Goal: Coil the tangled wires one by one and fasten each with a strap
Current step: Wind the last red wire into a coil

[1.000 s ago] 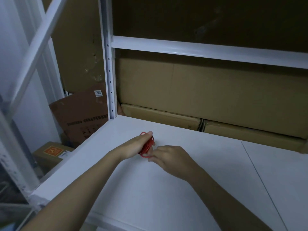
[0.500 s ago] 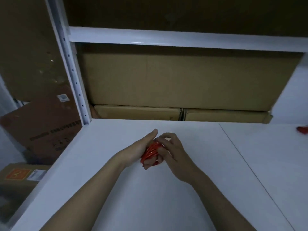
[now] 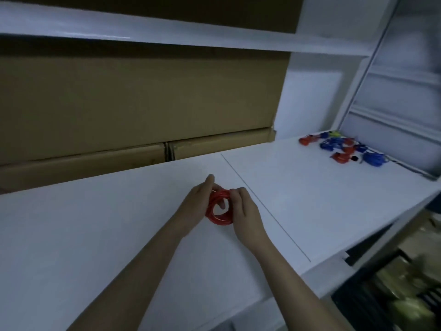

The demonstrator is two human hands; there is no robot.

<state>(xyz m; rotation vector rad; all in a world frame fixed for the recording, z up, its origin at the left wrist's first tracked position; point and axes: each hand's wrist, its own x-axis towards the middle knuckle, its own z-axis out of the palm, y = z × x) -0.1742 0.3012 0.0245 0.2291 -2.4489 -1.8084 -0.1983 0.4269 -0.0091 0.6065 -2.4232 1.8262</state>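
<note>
A red wire coil (image 3: pixel 218 217) sits between both hands just above the white shelf (image 3: pixel 119 235). My left hand (image 3: pixel 194 206) holds its left side with fingers through the ring and the thumb pointing up. My right hand (image 3: pixel 243 211) pinches the top right of the coil with curled fingers. The coil's loops are round and open in the middle. Far right on the shelf lies a pile of red and blue wire bundles (image 3: pixel 343 149). No strap is visible on the red coil.
Large cardboard boxes (image 3: pixel 143 103) line the back of the shelf under a white beam (image 3: pixel 167 37). A seam (image 3: pixel 262 206) splits the shelf panels. The shelf's right end meets a white upright (image 3: pixel 367 68); a dark gap lies below the front right edge.
My head has turned right, bringing the pile of bundles into view. The red coil now shows as an open ring between the hands instead of being pressed in the left palm.
</note>
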